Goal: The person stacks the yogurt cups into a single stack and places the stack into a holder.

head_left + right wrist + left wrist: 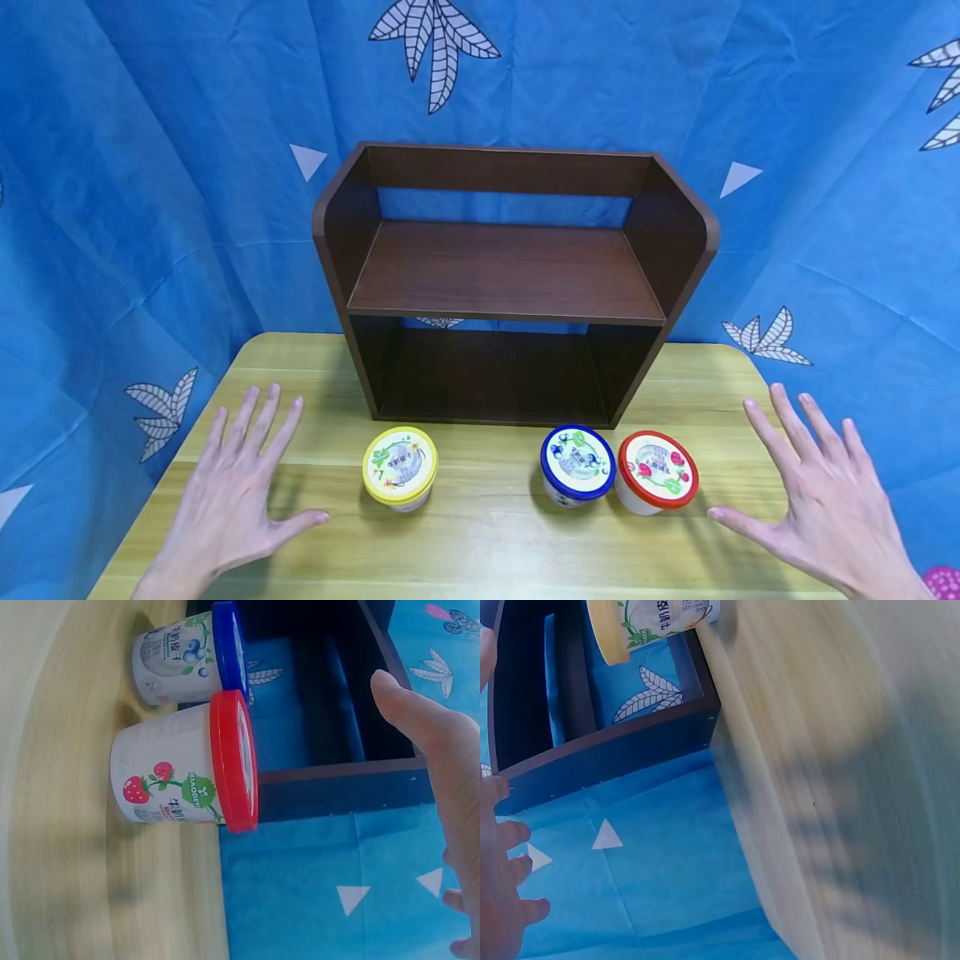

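Observation:
My left hand [232, 492] is spread over the left side of the table, fingers straight and holding nothing. To its right stands a tub with a yellow lid [401, 467], upright and apart from the thumb. On the other side my right hand [832, 500] is likewise spread and holds nothing. Nearest to it is a white tub with a red lid [658, 471], printed with strawberries in the right wrist view. Close beside that one, a blue-lidded tub [577, 463] with blueberry pictures stands upright.
A dark brown two-tier shelf [506, 318] stands at the back of the light wooden table [480, 550], behind the tubs. Behind it hangs a blue cloth [570, 75] with white leaf prints.

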A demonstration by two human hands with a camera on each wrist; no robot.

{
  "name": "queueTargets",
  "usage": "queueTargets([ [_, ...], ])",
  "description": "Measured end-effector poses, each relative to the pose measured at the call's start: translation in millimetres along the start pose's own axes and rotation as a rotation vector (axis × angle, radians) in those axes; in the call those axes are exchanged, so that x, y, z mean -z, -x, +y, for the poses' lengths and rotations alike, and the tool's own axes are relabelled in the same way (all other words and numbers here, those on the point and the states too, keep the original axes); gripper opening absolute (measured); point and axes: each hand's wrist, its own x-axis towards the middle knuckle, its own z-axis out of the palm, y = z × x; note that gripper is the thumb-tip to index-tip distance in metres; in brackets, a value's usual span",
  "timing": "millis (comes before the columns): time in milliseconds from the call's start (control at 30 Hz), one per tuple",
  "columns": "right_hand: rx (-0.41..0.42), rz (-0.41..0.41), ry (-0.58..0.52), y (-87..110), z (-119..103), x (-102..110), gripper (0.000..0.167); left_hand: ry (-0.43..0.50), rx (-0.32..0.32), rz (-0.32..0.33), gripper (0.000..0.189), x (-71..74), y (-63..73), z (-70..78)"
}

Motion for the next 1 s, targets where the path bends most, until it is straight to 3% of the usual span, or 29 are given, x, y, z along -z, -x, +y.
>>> queueTargets([
  [267,0.009,-0.027,-0.06,2.5,-3.5,-0.4,0.135,0.048,0.0,0.016,0.127,-3.6,1.9,5.8],
  [533,0.0,-0.033,-0.233,8.7,-7.5,-12.7,0.135,0.226,0.032,0.026,0.127,-11.5,7.3,13.0],
  [733,-0.102,-0.094,-0.427,15.2,-10.8,-23.5,0.132,0.331,0.081,-0.023,0.131,-21.5,11.8,20.0],
  [1000,-0.253,-0.197,-0.581,26.1,-8.1,-39.6,0.124,0.467,0.171,-0.106,0.13,-34.9,17.4,29.3],
])
